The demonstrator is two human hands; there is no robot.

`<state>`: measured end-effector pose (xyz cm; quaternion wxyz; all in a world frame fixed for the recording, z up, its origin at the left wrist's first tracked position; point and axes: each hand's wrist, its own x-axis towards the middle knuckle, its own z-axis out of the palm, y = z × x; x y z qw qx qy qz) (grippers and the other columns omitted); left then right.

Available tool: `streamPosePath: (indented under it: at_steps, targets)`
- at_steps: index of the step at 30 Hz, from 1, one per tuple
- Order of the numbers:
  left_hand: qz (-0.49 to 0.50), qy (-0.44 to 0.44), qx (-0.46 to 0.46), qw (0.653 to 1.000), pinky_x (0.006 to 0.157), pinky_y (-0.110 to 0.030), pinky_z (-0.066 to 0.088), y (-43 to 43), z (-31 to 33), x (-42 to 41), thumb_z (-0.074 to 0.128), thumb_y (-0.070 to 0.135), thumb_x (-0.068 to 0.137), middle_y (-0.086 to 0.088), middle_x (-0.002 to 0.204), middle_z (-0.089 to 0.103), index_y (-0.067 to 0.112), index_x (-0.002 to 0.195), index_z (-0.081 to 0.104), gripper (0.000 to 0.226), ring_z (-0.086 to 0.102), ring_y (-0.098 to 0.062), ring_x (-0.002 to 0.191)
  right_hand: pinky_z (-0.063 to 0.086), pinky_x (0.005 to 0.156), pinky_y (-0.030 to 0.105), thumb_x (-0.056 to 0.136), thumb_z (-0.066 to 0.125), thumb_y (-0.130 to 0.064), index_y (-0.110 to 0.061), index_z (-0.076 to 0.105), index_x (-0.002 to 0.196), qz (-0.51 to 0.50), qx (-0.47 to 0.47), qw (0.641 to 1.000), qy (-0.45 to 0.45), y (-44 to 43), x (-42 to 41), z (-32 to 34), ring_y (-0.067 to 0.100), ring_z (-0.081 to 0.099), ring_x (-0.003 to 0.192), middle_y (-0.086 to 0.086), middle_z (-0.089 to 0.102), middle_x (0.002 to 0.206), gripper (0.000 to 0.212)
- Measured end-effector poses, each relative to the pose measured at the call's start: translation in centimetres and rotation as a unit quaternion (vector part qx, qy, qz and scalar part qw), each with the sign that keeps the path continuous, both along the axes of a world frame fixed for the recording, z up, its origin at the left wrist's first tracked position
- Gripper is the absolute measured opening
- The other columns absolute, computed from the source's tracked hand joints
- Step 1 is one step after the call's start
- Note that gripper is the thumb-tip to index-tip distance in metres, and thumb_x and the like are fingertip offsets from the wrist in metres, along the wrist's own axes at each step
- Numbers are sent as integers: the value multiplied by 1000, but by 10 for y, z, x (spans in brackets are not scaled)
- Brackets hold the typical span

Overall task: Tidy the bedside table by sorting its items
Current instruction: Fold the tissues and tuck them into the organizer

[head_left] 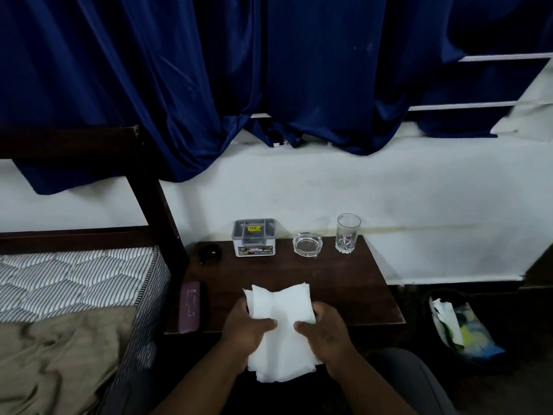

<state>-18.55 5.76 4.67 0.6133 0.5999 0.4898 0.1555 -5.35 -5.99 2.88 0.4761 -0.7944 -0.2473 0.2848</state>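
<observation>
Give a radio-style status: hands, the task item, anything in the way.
Both gripping tissue stack: left hand, right hand. Stack over front edge of table. At back, apart: holder, ashtray, glass.

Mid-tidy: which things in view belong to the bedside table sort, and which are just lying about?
Job: tissue stack, gripped by left hand and right hand; grey organiser box; glass ashtray; drinking glass; black round object; purple case.
Lying about: waste bin; striped mattress; blue curtain.
</observation>
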Motion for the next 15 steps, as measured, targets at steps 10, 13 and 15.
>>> streamPosePath:
  at_steps: [10,13,15]
  targets:
    - [-39,-13,84,996,65,-24,59,-39,12,13,79,8,77,0,91,76,20,102,68,30,75,-9,76,52,68,33,85,62,-22,-17,65,82,-25,13,999,-43,6,-15,8,11,66,71,-1,70,76,7]
    - [-83,-20,102,991,74,-35,63,-43,17,16,79,22,69,1,88,75,26,101,74,33,74,-11,77,57,77,40,96,59,-33,-18,69,84,-46,50,998,7,10,-15,6,11,69,75,-1,73,79,22]
    - [-99,-14,126,987,79,-34,61,-44,19,16,78,32,59,2,92,74,27,101,75,43,73,-12,83,57,77,40,95,61,-46,-14,70,81,-76,68,994,34,12,-13,7,13,70,76,2,74,79,36]
